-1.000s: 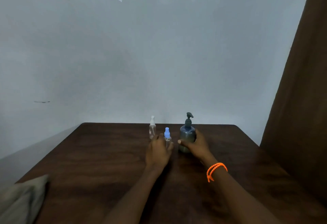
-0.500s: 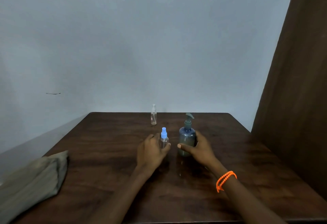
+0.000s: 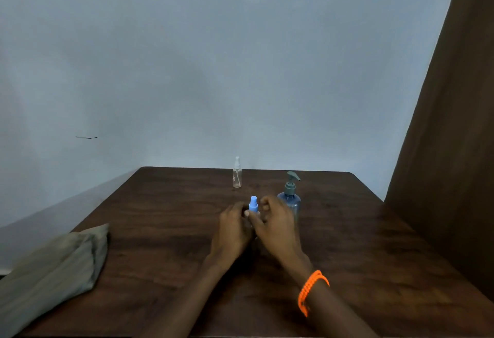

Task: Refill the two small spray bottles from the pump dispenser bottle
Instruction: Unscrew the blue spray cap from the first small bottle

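Far left on the dark wooden worktop (image 3: 149, 244): a folded grey-green cloth (image 3: 50, 268). Nearer the middle, left hand (image 3: 232, 226) with fingers curled round the blue-capped spray bottle (image 3: 253, 205), upright between both hands. Behind, near the far edge, the clear spray bottle (image 3: 237, 173), upright and well apart. Right hand (image 3: 275, 224) touching the same blue-capped bottle, thumb against its neck, fingers loosely curled; grip unclear. Orange bracelet (image 3: 311, 291) on that wrist. Just behind the right hand, upright pump dispenser bottle (image 3: 290, 193), untouched.
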Demonstrator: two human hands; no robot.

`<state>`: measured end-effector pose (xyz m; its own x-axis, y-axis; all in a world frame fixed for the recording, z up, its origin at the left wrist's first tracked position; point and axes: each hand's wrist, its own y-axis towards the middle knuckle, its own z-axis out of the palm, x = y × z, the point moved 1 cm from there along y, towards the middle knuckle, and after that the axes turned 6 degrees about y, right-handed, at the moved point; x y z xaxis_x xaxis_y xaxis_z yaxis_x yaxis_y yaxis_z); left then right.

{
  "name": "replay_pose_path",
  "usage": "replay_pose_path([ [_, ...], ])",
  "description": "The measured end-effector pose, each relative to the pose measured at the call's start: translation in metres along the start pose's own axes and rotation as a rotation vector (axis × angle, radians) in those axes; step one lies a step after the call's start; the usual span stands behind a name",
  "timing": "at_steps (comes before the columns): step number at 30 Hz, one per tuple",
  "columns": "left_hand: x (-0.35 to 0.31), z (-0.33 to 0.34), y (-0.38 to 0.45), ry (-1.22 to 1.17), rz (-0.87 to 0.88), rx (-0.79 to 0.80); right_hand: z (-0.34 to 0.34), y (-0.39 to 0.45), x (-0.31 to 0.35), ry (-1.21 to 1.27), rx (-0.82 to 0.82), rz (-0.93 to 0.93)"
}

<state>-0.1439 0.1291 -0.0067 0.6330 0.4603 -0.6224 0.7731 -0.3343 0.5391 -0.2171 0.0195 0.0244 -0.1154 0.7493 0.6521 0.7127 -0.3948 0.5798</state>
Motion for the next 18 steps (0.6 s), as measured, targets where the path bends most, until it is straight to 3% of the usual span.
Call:
replay_pose_path([
  [6,0.002,-0.014,-0.001,-0.109,-0.002,0.022,0.022,0.02,0.001,0.027,0.041,0.134],
  [12,0.004,-0.021,0.001,-0.156,-0.031,0.115,0.008,0.038,0.004,0.177,0.335,0.219],
  [18,0.003,-0.019,0.002,-0.122,-0.039,0.111,0.002,0.037,0.012,0.131,0.181,0.223],
])
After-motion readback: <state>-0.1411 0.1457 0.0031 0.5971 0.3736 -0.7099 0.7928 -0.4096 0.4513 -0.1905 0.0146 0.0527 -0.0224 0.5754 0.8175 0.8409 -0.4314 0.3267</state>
